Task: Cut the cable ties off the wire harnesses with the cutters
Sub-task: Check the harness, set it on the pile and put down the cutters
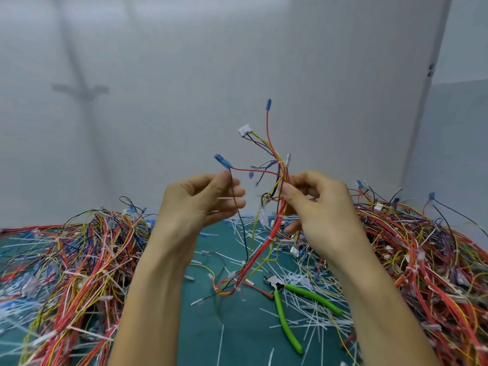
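I hold one wire harness (pixel 274 154) of red, yellow and dark wires up in front of the wall. My right hand (pixel 314 207) grips its main bundle just below a white cable tie (pixel 279 165). My left hand (pixel 206 202) pinches a thin dark wire of the same harness, just below a blue terminal (pixel 222 161). The harness tail hangs down to the green mat (pixel 232 326), with more white ties along it. The green-handled cutters (pixel 285 302) lie on the mat below my right hand, untouched.
Large piles of tangled harnesses lie at the left (pixel 74 260) and at the right (pixel 422 254). Several cut white tie pieces (pixel 311 313) litter the mat around the cutters. A grey wall stands close behind.
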Demonstrator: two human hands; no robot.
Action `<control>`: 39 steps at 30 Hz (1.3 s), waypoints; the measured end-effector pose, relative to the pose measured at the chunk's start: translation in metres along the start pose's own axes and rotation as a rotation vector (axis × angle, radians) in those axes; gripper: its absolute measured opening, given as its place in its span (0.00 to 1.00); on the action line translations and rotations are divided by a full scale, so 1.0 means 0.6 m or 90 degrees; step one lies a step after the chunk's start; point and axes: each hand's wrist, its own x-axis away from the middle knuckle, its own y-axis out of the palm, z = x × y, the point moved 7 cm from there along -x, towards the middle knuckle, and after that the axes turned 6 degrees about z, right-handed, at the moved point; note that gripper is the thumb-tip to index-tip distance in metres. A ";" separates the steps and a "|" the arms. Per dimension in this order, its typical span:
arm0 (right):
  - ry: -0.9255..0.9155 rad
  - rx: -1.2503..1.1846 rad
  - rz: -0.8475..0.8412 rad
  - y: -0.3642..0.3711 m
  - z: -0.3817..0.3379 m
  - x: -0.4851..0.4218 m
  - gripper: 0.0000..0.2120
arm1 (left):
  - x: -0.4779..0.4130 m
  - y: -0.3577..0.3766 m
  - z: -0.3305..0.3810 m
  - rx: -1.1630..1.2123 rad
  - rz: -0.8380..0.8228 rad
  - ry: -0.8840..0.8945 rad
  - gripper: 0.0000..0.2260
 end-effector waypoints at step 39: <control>0.056 -0.111 -0.126 0.054 0.021 0.017 0.05 | -0.002 0.040 -0.024 0.063 -0.093 -0.015 0.39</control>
